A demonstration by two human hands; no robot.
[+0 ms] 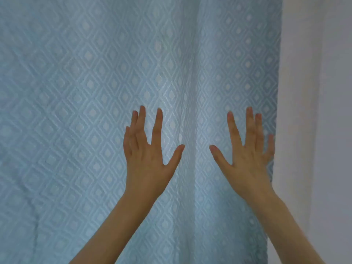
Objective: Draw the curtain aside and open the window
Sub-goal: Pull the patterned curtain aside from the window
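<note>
Covering nearly the whole view: blue diamond-patterned curtain (95, 92), right edge against white wall (314, 92). Left hand (146, 159), right hand (247, 161) spread flat, grasping nothing, near that edge.

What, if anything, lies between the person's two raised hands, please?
In the head view, only the blue diamond-patterned curtain shows between the left hand and the right hand, with a vertical fold running through the gap.
</note>
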